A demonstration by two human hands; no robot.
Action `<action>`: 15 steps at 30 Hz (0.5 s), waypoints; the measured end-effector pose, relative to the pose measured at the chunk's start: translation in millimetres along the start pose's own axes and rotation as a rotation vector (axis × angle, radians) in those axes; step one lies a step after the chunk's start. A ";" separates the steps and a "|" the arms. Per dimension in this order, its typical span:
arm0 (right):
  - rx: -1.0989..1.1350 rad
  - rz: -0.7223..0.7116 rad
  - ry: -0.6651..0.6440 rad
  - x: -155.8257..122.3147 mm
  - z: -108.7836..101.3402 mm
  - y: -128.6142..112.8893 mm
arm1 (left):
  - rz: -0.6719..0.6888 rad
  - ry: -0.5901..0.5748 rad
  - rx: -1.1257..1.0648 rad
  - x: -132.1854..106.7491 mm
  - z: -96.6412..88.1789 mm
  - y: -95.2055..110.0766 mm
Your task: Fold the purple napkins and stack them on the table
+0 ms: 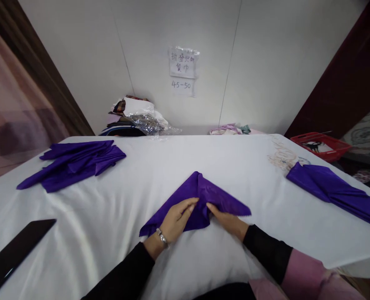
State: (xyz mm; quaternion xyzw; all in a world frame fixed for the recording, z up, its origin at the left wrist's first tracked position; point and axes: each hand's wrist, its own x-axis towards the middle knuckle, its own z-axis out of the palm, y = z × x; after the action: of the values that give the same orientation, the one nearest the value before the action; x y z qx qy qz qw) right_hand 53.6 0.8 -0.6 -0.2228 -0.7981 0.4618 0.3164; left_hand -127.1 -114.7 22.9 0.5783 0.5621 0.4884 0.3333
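Note:
A purple cloth napkin (pixel 191 208), folded roughly into a triangle with its peak away from me, lies on the white-covered table in front of me. My left hand (pixel 178 214), with a silver watch or bracelet at the wrist, grips it near the middle fold, thumb and fingertips close together. On the other side of that fold, my right hand (pixel 227 218) has its thumb on top of the cloth; its fingers are mostly hidden beneath the right flap. The napkin's two lower corners spread out to the left and right.
Crumpled purple cloths (pixel 78 160) lie at the left, and a folded purple cloth (pixel 335 191) at the right. A dark flat device (pixel 18 254) rests near left. Behind are stacked fabrics (pixel 134 116), a red basket (pixel 325 146) and a wall sign (pixel 183 68).

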 end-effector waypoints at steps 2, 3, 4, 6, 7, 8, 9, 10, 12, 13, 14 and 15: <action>0.056 0.073 0.053 4.2 -1.9 3.8 | 0.081 0.051 0.401 2.4 -5.9 -10.6; 0.119 0.133 0.078 6.6 -2.9 4.3 | 0.098 0.042 0.550 3.6 -7.9 -14.7; 0.193 0.204 0.108 8.8 -3.9 4.0 | 0.102 0.022 0.662 4.5 -8.8 -17.7; 0.334 0.334 0.136 12.4 -5.7 1.7 | 0.097 -0.018 0.822 6.1 -8.2 -20.4; 0.378 0.373 0.131 13.7 -6.6 0.5 | 0.100 -0.033 0.879 6.8 -7.2 -20.9; 0.399 0.388 0.116 14.7 -7.2 -0.2 | 0.108 -0.046 0.922 7.5 -6.4 -21.4; 0.415 0.393 0.099 15.6 -7.5 -0.2 | 0.117 -0.052 0.951 8.2 -6.2 -22.4; 0.435 0.392 0.089 16.5 -7.5 0.9 | 0.125 -0.055 0.963 8.8 -6.9 -24.3; 0.485 0.370 0.091 18.7 -6.7 6.0 | 0.134 -0.054 0.937 9.8 -12.2 -31.6; 0.512 0.355 0.102 20.1 -6.2 9.9 | 0.131 -0.039 0.905 10.2 -16.8 -37.0; 0.541 0.342 0.108 21.5 -5.7 14.4 | 0.112 -0.013 0.874 10.6 -22.7 -43.0; 0.568 0.331 0.112 23.0 -5.6 19.4 | 0.075 0.055 0.849 11.2 -29.6 -49.2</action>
State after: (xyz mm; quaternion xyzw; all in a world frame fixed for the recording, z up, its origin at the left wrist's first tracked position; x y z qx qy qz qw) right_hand 42.7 28.3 -8.7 -0.2774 -0.5717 0.6981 0.3300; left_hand -172.1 -101.4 -12.1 0.6711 0.7006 0.2405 0.0325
